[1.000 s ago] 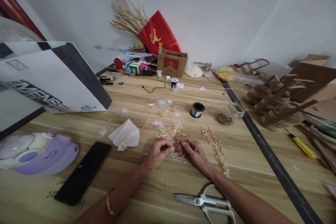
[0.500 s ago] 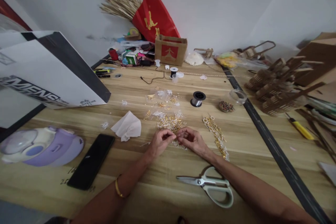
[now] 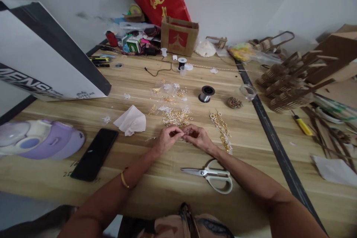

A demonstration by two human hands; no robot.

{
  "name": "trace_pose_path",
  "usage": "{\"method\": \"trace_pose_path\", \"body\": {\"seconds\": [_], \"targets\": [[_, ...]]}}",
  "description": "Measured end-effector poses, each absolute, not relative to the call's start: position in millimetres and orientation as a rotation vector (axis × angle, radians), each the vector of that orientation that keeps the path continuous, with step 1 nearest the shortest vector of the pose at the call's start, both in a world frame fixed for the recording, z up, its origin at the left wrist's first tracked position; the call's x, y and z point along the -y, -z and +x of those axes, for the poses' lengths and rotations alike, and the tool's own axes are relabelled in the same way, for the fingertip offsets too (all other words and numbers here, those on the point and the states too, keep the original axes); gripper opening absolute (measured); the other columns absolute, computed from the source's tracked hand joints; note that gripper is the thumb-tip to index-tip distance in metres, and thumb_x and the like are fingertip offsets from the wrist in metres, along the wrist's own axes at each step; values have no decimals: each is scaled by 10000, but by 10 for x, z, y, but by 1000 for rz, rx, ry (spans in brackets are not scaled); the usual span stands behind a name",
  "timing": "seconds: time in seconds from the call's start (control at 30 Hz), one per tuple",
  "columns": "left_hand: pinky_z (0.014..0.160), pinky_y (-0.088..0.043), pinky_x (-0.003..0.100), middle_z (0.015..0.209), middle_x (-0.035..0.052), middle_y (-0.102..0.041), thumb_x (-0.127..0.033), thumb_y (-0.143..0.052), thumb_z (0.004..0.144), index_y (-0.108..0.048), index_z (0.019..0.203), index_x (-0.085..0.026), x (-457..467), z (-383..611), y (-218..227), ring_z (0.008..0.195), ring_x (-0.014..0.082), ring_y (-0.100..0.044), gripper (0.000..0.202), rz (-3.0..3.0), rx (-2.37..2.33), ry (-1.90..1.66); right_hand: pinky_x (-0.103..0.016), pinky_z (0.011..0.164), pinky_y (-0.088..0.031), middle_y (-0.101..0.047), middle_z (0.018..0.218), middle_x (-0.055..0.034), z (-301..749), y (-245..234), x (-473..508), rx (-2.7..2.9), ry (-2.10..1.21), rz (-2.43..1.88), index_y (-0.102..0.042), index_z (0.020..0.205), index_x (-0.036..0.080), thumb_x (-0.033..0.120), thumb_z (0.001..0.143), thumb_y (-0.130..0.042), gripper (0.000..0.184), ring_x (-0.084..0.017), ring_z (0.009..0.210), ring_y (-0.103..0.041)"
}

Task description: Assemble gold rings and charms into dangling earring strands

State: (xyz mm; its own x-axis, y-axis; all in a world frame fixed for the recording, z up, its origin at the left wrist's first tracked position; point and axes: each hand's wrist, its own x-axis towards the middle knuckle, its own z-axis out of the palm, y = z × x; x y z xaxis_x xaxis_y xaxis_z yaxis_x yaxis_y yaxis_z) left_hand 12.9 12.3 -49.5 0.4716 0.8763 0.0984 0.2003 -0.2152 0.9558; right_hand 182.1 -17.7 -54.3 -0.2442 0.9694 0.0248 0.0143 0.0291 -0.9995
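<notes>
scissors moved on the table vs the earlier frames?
No. The scissors keep their spot, blades pointing toward the phone, just below the near end of the gold chain pile. Only the camera view shifted.

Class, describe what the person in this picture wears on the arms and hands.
Both forearms are bare as far as the picture shows, with no sleeves in view. The left hand and right hand wear no gloves. A thin gold bangle circles the left wrist. The right wrist bears no band or watch. Any rings are too small to tell.
</notes>
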Motion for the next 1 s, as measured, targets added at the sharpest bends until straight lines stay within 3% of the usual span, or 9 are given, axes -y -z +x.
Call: {"method": "trace_pose_path", "body": {"seconds": [0.5,1.0], "targets": [[592,-416,220,671,29,-624,-238,-608,746,-640,690,-134,-125,142,480,639,128,-550,123,1677,-995,-901,-203,462,-305,-482,567,38,1829,516,180,1454,-1339,-1116,-583,761,148,400,770,-619,254,-74,487,-406],[600,-425,222,662,33,-626,-226,-596,752,-634,679,-130,-129,139,475,640,129,-555,126,1682,-998,-885,-202,454,-392,-592,641,0,1838,493,188,1390,-1424,-1091,-555,812,161,450,778,-610,297,-80,480,-486]]}}
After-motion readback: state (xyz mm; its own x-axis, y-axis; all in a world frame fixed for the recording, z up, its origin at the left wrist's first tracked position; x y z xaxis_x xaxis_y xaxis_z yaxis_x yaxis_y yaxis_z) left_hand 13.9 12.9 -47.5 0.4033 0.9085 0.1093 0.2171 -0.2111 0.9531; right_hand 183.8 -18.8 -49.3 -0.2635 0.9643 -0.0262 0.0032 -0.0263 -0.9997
